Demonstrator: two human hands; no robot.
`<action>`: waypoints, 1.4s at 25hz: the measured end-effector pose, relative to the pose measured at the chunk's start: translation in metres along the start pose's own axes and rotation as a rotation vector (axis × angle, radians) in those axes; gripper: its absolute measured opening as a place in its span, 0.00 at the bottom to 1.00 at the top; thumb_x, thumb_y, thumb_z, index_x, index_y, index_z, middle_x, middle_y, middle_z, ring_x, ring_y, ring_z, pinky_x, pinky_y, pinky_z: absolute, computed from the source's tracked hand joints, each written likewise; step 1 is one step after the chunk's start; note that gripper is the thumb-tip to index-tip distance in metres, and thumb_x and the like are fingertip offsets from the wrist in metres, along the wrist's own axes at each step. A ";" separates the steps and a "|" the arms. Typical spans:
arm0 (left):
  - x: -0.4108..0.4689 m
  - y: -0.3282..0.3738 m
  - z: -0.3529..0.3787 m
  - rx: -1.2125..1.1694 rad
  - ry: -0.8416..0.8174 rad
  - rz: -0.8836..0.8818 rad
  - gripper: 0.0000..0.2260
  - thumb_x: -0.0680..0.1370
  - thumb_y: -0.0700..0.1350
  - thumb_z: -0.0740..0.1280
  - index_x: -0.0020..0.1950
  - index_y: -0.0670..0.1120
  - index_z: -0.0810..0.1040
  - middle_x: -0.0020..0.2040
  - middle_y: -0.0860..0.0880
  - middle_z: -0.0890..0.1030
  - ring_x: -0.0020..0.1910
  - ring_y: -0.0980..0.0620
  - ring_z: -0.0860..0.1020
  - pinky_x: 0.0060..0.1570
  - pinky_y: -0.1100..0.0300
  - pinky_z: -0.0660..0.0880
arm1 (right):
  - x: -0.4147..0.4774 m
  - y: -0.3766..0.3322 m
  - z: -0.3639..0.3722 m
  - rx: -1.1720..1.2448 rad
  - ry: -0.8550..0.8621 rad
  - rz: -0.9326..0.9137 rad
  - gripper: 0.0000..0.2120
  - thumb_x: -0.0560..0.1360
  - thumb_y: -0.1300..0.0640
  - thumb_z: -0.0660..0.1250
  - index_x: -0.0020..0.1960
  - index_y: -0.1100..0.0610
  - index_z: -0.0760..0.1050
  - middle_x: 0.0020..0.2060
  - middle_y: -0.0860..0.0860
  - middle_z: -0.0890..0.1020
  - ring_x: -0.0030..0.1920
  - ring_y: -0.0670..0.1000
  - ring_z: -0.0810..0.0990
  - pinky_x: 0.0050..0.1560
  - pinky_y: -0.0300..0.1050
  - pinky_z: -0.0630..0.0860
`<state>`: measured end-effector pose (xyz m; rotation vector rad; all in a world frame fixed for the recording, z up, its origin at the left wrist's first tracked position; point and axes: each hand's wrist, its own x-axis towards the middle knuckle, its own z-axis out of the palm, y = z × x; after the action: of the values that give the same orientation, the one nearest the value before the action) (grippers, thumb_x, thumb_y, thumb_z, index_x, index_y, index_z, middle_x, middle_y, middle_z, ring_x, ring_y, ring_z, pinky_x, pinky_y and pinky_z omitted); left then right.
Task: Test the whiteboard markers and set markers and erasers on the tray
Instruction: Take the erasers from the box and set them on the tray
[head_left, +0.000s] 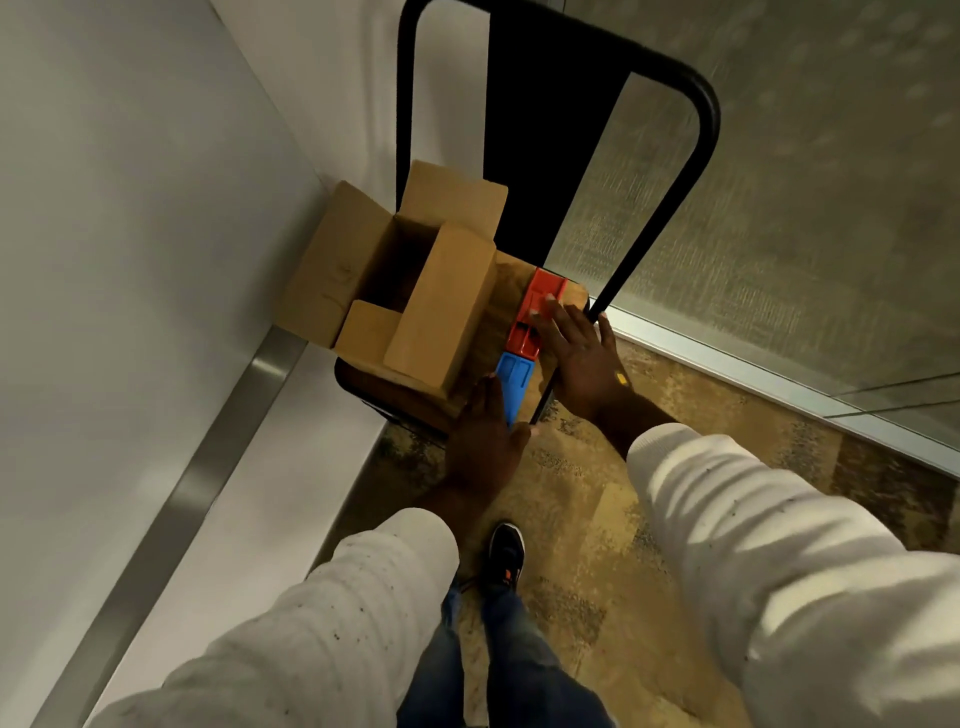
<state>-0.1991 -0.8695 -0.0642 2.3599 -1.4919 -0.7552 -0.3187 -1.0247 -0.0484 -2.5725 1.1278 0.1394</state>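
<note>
So the chair (707, 135) is tucked in a corner, whiteboard (130, 208) on its left, glass wall (805, 208) on its right. A box (441, 306) sits on the left of the seat (511, 296), with two erasers end to end just right of it. The right hand (582, 358) rests on the far eraser (537, 296), and the left hand (483, 441) touches the near eraser (514, 379). The tray (218, 457) runs under the whiteboard.

Wood stand (508, 292) w/ cardboard box (415, 296), red eraser (536, 304), blue eraser (514, 382).

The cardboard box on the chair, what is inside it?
The cardboard box stands open, but only its shadowed inner walls show. Its front flap covers the bottom, so any contents cannot be seen.
</note>
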 end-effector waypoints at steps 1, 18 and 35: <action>0.002 0.001 0.002 0.005 0.008 -0.024 0.39 0.76 0.60 0.67 0.79 0.42 0.55 0.75 0.41 0.65 0.71 0.40 0.68 0.66 0.47 0.71 | 0.008 0.001 -0.002 -0.026 0.007 -0.025 0.44 0.71 0.58 0.69 0.80 0.46 0.49 0.80 0.51 0.50 0.78 0.57 0.49 0.75 0.66 0.44; 0.011 0.001 -0.005 0.026 0.036 -0.178 0.36 0.75 0.55 0.70 0.77 0.47 0.57 0.71 0.42 0.66 0.66 0.40 0.71 0.58 0.44 0.74 | 0.050 -0.003 -0.013 -0.184 -0.007 -0.205 0.35 0.70 0.60 0.72 0.75 0.49 0.65 0.76 0.52 0.63 0.78 0.59 0.51 0.73 0.67 0.43; -0.098 -0.051 -0.057 0.004 0.107 -0.102 0.29 0.74 0.49 0.71 0.72 0.49 0.65 0.64 0.45 0.73 0.62 0.44 0.74 0.61 0.46 0.74 | -0.034 -0.055 -0.034 -0.085 -0.026 -0.348 0.33 0.67 0.47 0.75 0.70 0.50 0.71 0.65 0.53 0.76 0.69 0.56 0.71 0.71 0.62 0.55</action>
<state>-0.1619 -0.7631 -0.0118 2.4539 -1.3406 -0.6383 -0.3035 -0.9777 0.0051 -2.7861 0.6623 0.1386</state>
